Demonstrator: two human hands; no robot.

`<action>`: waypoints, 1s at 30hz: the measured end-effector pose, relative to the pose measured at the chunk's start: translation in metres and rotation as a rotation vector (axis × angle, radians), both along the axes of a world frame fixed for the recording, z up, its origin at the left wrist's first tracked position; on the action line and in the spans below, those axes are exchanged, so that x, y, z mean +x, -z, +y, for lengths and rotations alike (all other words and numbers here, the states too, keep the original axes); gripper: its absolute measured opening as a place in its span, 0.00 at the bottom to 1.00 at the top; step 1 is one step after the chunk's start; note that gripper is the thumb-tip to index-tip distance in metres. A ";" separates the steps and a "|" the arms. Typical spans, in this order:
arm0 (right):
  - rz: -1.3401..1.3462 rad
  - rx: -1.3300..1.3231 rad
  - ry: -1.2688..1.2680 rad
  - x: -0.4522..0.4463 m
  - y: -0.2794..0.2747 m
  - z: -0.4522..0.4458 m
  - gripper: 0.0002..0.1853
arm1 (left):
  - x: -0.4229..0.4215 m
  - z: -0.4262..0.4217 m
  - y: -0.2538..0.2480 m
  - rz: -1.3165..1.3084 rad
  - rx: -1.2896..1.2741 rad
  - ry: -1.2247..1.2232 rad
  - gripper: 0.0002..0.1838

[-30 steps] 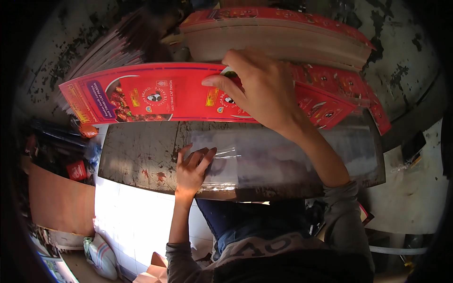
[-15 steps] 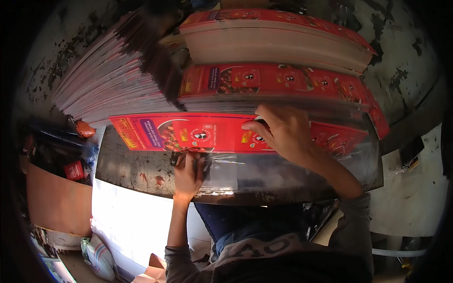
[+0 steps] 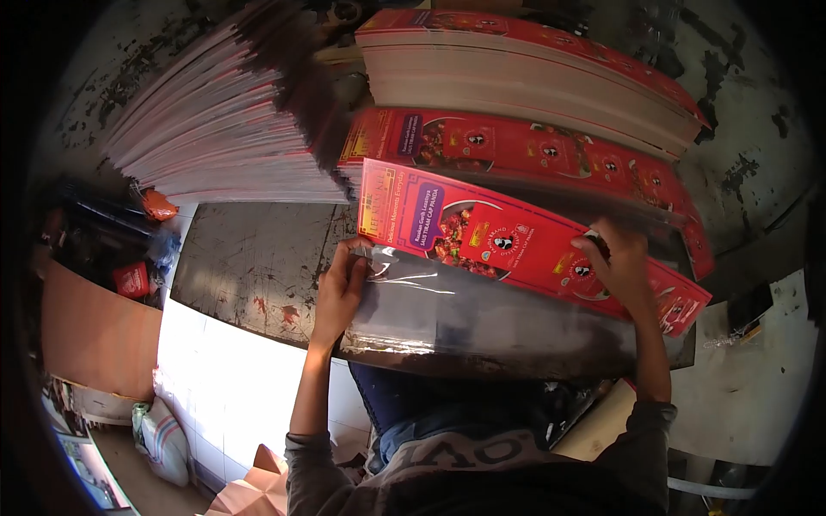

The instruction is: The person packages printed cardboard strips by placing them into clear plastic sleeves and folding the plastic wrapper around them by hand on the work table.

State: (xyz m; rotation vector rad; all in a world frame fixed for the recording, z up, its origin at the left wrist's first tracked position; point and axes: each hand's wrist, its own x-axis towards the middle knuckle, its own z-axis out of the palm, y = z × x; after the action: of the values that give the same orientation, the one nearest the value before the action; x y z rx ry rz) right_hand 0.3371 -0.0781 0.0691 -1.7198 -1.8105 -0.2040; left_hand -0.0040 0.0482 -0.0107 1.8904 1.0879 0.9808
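A long red printed cardboard strip (image 3: pixel 538 249) slants across the front of the table, its left end higher than its right. My right hand (image 3: pixel 621 268) grips the strip's upper edge, right of its middle, thumb on the printed face. Under and in front of it lies clear plastic film (image 3: pixel 482 314), shiny and flat on the tabletop. My left hand (image 3: pixel 340 288) is closed at the film's upper left corner, fingertips pinching it just below the strip's left end. Whether the strip's right end is inside the film or on top, I cannot tell.
Behind the strip lies a stack of similar red strips (image 3: pixel 516 148), with a taller stack (image 3: pixel 525 82) farther back. A fanned pile of plastic-covered pieces (image 3: pixel 232 129) leans at the left. The worn dark table (image 3: pixel 232 267) ends near my waist.
The strip has shifted right and tilted, its right end dropping toward me. My right hand moved right with it, while my left hand rose to the film's corner.
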 end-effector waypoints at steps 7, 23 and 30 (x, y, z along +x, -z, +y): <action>-0.037 0.002 -0.029 0.004 0.007 -0.001 0.15 | -0.002 0.005 0.007 -0.119 -0.106 -0.007 0.15; -0.202 0.066 -0.086 0.019 0.017 0.018 0.19 | 0.005 0.000 0.014 -0.231 -0.137 -0.101 0.08; -0.199 0.094 -0.099 0.017 0.014 0.013 0.19 | 0.008 0.000 0.013 -0.262 -0.124 -0.080 0.05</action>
State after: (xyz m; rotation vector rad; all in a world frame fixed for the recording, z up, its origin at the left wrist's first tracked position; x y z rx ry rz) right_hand 0.3536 -0.0655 0.0549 -1.5873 -1.9908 -0.4246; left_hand 0.0043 0.0479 -0.0240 1.5788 1.0491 1.1427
